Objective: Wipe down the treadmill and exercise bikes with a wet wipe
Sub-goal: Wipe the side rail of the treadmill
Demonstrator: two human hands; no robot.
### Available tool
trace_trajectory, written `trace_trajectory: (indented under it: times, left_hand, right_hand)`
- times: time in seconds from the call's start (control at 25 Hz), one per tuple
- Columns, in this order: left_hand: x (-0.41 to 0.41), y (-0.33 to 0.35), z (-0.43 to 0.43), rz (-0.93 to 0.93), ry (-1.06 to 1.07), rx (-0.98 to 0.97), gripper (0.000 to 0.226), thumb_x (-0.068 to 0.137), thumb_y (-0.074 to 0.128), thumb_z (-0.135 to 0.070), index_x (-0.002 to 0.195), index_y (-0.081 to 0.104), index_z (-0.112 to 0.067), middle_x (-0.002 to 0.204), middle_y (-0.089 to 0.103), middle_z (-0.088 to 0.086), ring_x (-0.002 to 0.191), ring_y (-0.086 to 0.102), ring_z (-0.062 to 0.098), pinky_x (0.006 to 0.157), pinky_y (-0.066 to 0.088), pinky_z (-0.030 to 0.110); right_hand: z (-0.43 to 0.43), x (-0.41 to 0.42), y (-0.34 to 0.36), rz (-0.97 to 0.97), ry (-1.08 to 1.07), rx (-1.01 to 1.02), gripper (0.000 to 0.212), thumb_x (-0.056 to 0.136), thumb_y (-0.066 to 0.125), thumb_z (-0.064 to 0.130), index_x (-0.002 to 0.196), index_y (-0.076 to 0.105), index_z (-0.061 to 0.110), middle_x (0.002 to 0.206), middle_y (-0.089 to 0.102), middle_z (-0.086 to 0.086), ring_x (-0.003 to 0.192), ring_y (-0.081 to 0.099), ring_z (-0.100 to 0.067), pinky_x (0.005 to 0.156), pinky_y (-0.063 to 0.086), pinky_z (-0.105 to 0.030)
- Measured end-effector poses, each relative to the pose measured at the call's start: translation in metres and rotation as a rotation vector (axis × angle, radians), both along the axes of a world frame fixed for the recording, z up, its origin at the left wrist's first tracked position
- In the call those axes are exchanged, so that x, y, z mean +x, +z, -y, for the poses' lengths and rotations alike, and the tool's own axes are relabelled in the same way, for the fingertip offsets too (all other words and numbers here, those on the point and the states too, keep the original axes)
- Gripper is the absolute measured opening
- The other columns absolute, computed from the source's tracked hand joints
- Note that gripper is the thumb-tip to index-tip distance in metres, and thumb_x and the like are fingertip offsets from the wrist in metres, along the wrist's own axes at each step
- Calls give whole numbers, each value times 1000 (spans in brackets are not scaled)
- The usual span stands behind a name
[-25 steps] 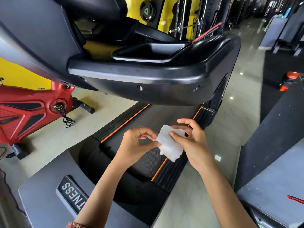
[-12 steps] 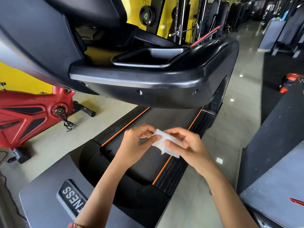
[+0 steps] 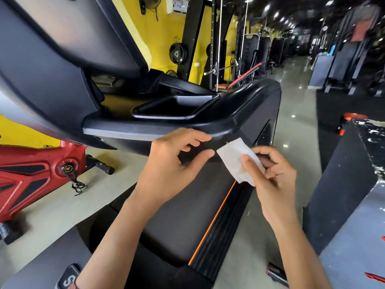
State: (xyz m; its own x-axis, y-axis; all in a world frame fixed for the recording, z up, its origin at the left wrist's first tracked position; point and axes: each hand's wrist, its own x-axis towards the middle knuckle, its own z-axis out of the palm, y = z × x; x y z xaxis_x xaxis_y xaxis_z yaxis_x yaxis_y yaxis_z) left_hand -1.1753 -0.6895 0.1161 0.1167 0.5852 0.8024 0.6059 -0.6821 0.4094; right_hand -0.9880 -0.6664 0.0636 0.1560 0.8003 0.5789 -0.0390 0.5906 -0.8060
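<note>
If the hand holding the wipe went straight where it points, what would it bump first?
Probably the treadmill's black console. The right hand pinches the wipe, and its top corner points up at the console's lower edge. Depth is unclear, so I can't tell the gap.

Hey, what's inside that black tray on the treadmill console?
The tray shows only its own dark floor and far wall, with no object visible. Its near rim hides the strip closest to the camera, so something small there could go unseen.
</note>
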Motion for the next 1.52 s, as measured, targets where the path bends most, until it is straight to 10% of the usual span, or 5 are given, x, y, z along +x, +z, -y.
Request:
trace_trajectory:
  times: [0.28, 0.44, 1.0, 1.12, 1.52]
  left_hand:
    - [21, 34, -30, -263, 272, 183, 39, 87, 54, -39, 106, 71, -9, 111, 68, 3, 104, 60, 15, 91, 44, 22]
    - [31, 25, -46, -384, 439, 128, 55, 90, 43, -47, 112, 70, -5, 115, 69, 10, 113, 62, 26, 100, 40, 32]
    - [47, 13, -51, -312, 578, 178, 49, 86, 52, -40, 108, 71, 0, 110, 70, 13, 111, 63, 28, 102, 38, 27]
    - [46, 12, -50, -326, 575, 204, 47, 87, 53, -39, 108, 70, -1, 110, 70, 12, 112, 63, 27, 101, 43, 32]
    - [48, 6, -54, -287, 590, 255, 45, 87, 54, -35, 109, 70, 2, 112, 69, 15, 112, 62, 30, 99, 47, 40]
  right_hand:
    - [-47, 24, 58, 69, -303, 418, 24, 94, 51, 1, 113, 63, 7, 114, 66, 12, 110, 60, -4, 93, 45, -20]
    - [-79, 22, 46, 587, 200, 360, 39, 104, 34, 24, 142, 40, 17, 151, 37, 3, 143, 25, -9, 119, 18, -34]
    - [-158, 22, 85, 709, 246, 212, 38, 100, 36, 24, 131, 56, 17, 138, 52, -1, 136, 39, -15, 118, 20, -41]
    - [-134, 10, 77, 784, 272, 391, 37, 102, 35, 17, 131, 55, 8, 139, 52, -6, 134, 41, -16, 114, 19, -20]
    - [-107, 5, 34, 526, 299, 364, 43, 103, 28, 20, 144, 36, 13, 153, 28, 11, 146, 13, -9, 120, -1, -37]
